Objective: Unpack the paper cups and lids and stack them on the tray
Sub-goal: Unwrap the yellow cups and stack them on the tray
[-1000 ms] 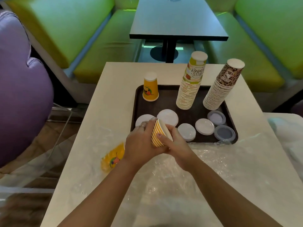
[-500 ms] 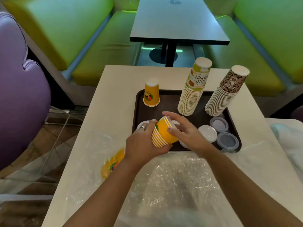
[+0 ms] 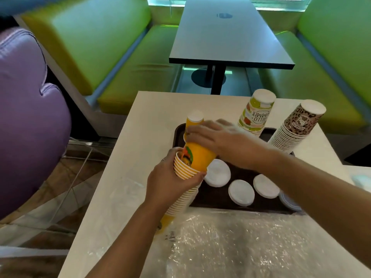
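My left hand (image 3: 170, 183) grips a long nested stack of orange paper cups (image 3: 180, 199) near its upper rims; the stack slants down to the left over the table edge. My right hand (image 3: 218, 141), blurred, holds an orange cup (image 3: 198, 155) that sticks partly out of that stack's top. Just behind its fingers an upturned orange cup (image 3: 194, 118) stands at the far left of the brown tray (image 3: 239, 209). Also on the tray are a "Hello Summer" cup stack (image 3: 256, 114), a leopard-print cup stack (image 3: 295, 127) and white lids (image 3: 241, 193).
Crumpled clear plastic wrap (image 3: 230, 243) covers the near part of the white table (image 3: 140, 137). A greyish lid (image 3: 290, 202) lies at the tray's near right corner. A purple chair (image 3: 26, 117) stands to the left, with a dark table (image 3: 224, 37) and green benches beyond.
Both hands rose and moved toward the tray's far left. The orange stack now stands steeper, and my right hand has drawn a cup farther out of it, up by the upturned cup.
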### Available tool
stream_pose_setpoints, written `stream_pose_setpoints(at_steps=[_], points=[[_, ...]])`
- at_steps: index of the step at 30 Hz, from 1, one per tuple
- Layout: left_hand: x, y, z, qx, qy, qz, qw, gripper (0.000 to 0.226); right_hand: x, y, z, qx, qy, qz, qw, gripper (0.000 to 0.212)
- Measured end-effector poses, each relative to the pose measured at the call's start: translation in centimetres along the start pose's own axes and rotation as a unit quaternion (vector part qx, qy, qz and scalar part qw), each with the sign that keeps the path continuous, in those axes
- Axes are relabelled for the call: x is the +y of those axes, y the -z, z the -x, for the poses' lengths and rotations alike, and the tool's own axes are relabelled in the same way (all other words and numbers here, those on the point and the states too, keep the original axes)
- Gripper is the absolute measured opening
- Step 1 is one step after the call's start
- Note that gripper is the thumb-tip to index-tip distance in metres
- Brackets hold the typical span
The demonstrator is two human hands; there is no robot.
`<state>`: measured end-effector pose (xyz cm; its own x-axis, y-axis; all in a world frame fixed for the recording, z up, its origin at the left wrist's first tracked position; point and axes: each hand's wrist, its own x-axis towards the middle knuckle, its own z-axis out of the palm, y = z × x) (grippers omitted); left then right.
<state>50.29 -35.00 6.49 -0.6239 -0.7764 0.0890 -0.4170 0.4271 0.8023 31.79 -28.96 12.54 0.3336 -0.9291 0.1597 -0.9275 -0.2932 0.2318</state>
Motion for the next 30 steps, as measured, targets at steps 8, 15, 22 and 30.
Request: stream_pose_setpoints(at_steps=[8, 15, 22, 30], points=[[-1.6, 2.2, -1.3, 0.030, 0.060, 0.042, 0.997, 0.073, 4.8, -1.7, -3.2, 0.149, -0.242, -0.255, 0.924, 0.085], [-2.2, 2.6, -1.8, 0.015, 0.078, 0.066, 0.995, 0.080, 4.7, -8.1, -7.8, 0.222, -0.482, -0.523, 0.666, 0.082], [-2.4, 2.6, -2.3, 0.004, 0.083, 0.089, 0.993, 0.072, 4.8, -14.7, -7.8, 0.171, -0.558, -0.556, 0.592, 0.086], [-2.5, 2.5, -2.3, 0.005, 0.072, 0.094, 0.993, 0.082, 3.2, -17.6, -5.9, 0.090, -0.587, -0.450, 0.667, 0.096]])
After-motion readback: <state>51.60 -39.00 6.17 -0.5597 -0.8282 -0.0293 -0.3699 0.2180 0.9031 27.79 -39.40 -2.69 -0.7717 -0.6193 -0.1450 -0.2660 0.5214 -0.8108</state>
